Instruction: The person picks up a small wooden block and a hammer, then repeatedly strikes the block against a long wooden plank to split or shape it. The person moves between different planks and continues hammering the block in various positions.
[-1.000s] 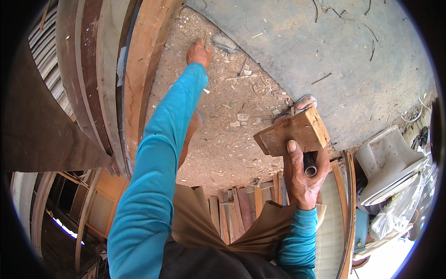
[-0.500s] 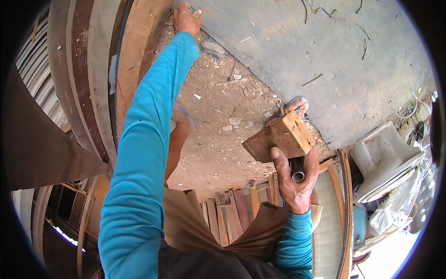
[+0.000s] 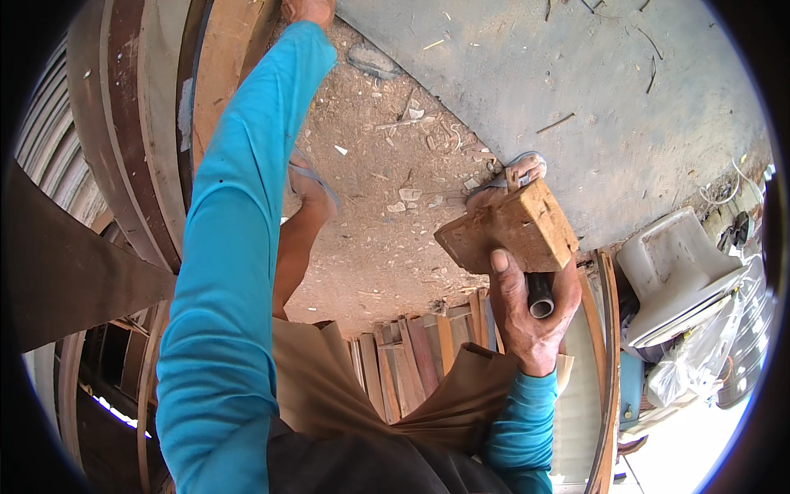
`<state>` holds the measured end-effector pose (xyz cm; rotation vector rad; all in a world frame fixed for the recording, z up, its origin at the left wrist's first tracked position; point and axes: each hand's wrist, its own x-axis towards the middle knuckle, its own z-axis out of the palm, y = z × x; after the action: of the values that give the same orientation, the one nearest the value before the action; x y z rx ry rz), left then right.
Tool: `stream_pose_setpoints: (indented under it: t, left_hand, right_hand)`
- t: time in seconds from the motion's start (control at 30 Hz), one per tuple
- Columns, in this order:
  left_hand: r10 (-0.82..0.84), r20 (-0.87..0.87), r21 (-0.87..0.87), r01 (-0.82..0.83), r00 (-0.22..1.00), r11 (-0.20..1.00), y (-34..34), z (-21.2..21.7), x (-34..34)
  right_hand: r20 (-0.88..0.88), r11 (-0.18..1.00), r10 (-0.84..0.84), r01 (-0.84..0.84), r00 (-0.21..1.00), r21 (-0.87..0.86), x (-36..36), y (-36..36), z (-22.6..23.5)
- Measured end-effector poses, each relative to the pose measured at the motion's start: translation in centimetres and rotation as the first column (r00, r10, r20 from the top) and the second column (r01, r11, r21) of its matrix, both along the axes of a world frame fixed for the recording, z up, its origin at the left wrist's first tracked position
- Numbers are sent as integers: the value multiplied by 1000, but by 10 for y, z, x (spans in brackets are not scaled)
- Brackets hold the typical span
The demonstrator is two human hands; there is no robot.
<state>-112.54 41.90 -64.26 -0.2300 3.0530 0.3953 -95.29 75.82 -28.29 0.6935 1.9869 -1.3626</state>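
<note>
In my right hand [image 3: 531, 317] is a rough wooden block [image 3: 514, 226], the thumb pressed against its near side. A dark hollow tube [image 3: 540, 300], open end toward me, lies in the same grip between thumb and fingers. The block's far side is hidden, as is the rest of the tube. My left arm reaches far forward, and my left hand [image 3: 309, 10] is cut off by the upper edge, beside the curved wooden boards [image 3: 234, 62]. Its fingers are out of sight.
A grey sheet [image 3: 592, 90] covers the ground ahead, with bent dark pieces on it. Wood chips litter the dirt [image 3: 370, 214]. My sandalled foot [image 3: 527, 167] is just beyond the block. Several wood strips [image 3: 420, 350] lie below me. At right are a pale plastic chair [image 3: 671, 267] and plastic bags [image 3: 691, 370].
My left hand has moved up, its fingers passing out of the picture. My right hand has shifted slightly right with the block and tube still in its grip.
</note>
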Motion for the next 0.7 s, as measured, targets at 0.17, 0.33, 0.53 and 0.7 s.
stream_pose_setpoints:
  t: [0.17, 0.33, 0.53, 0.7]
  left_hand:
    - [41, -223, 10, -39, 974, 999, 10, 3, -2]
    - [24, -168, 129, -2, 985, 992, -3, -3, -1]
    - [73, -185, 156, -44, 980, 987, -7, -8, 6]
    - [67, -153, 199, -36, 986, 979, 10, 3, 14]
  right_hand:
    - [-55, 982, -157, 162, 986, 93, 4, 7, -5]
    - [-18, 979, -157, 158, 987, 131, 9, 14, 3]
    - [22, 988, -41, 38, 999, 148, 7, 16, 6]
    - [-140, 967, -122, 149, 983, 204, 0, 8, 2]
